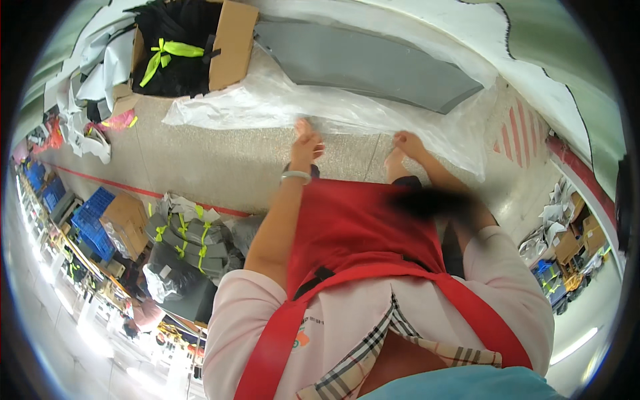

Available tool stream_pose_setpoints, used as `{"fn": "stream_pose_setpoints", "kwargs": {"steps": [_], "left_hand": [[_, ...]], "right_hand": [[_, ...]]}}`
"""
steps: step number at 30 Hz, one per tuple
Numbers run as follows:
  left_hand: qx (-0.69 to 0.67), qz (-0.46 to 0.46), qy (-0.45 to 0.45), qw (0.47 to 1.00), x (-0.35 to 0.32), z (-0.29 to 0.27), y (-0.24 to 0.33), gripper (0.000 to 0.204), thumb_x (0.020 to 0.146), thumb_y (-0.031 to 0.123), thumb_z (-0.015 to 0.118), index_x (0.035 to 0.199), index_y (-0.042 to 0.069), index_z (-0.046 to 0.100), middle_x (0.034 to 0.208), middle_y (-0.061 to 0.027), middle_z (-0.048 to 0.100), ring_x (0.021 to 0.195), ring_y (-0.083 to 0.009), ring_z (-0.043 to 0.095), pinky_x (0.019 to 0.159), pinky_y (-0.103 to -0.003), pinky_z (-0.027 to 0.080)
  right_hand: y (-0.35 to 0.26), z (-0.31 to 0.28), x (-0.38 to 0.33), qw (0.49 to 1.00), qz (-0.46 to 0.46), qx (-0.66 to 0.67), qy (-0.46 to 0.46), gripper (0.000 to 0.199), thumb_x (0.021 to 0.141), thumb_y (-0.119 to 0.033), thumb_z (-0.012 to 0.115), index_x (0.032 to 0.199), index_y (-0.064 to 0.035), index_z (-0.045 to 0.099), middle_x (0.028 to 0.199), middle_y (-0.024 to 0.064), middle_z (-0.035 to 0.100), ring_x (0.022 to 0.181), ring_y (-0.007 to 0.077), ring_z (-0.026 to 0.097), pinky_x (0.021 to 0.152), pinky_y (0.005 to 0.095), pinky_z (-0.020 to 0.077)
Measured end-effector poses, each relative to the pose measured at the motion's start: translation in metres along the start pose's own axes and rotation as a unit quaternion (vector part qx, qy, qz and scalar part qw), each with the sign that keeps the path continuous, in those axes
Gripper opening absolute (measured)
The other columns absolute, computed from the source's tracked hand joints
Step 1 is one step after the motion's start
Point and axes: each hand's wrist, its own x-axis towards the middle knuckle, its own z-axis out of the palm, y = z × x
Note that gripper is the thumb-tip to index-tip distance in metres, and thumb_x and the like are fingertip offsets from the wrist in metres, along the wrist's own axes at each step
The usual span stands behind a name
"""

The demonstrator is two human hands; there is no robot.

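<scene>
My left hand (308, 148), below a pale bracelet, is in front of my body with its fingers curled in. What they hold, if anything, is too small to make out. To its right, my right hand (409, 144) is closed with fingertips pressed together; nothing can be named in it. Both hands are nearest to the near edge of a crumpled clear plastic sheet (233, 110); whether they touch it I cannot tell. On the sheet lies a large flat grey panel (367, 63) with angled ends. A foot (395, 159) shows beside my right hand.
A cardboard box (233, 43) at the far left holds black material tied with a yellow-green strip (163, 60). Pale scraps (110, 67) are heaped beside it. Tied grey bundles (193, 233), a blue crate (93, 223) and another carton (125, 223) stand at left.
</scene>
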Motion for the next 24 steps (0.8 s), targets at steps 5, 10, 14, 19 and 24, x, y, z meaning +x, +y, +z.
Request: {"fn": "stream_pose_setpoints", "kwargs": {"steps": [5,10,14,19,24], "left_hand": [[-0.047,-0.100,-0.091,0.990,0.040,0.075,-0.099,0.032,0.089,0.018,0.062,0.119,0.005,0.059,0.097,-0.0079,0.068,0.079,-0.0185,0.066,0.069,-0.031,0.054],[-0.029,-0.085,-0.176,0.980,0.088,0.105,-0.073,0.029,0.090,0.015,0.061,0.116,0.002,0.061,0.094,-0.0062,0.066,0.078,-0.0134,0.063,0.068,-0.026,0.052],[0.011,-0.055,-0.166,0.984,0.125,0.052,-0.056,0.025,0.091,0.013,0.060,0.113,0.002,0.063,0.093,-0.0047,0.066,0.079,-0.0111,0.062,0.069,-0.025,0.050],[-0.012,-0.056,-0.128,0.990,0.161,0.025,-0.047,0.024,0.092,0.014,0.059,0.112,0.002,0.063,0.093,-0.0034,0.066,0.078,-0.0103,0.062,0.070,-0.025,0.050],[-0.046,-0.125,-0.201,0.970,0.165,0.035,-0.023,0.024,0.093,0.014,0.058,0.114,0.002,0.063,0.095,-0.0042,0.066,0.081,-0.0112,0.062,0.072,-0.025,0.049]], "right_hand": [[-0.062,-0.044,0.085,0.999,0.014,-0.039,0.013,0.039,0.083,-0.037,0.067,0.112,-0.0102,0.065,0.095,0.0106,0.067,0.089,0.0277,0.064,0.078,0.0389,0.0496],[-0.105,-0.018,0.219,0.995,0.004,-0.099,-0.019,0.048,0.087,-0.037,0.064,0.125,-0.0087,0.058,0.122,0.0174,0.060,0.111,0.0315,0.059,0.093,0.0415,0.0464],[-0.116,0.030,0.342,0.967,-0.121,-0.223,0.032,0.059,0.090,-0.042,0.060,0.136,-0.0079,0.047,0.141,0.0207,0.043,0.133,0.0370,0.038,0.110,0.0448,0.0317],[-0.181,0.050,0.466,0.952,-0.095,-0.255,0.139,0.061,0.090,-0.044,0.059,0.135,-0.0041,0.047,0.140,0.0209,0.045,0.131,0.0370,0.042,0.107,0.0462,0.0348],[-0.177,0.026,0.530,0.958,-0.012,-0.271,0.087,0.057,0.087,-0.037,0.065,0.129,-0.0006,0.054,0.139,0.0212,0.048,0.127,0.0377,0.045,0.105,0.0465,0.0383]]}}
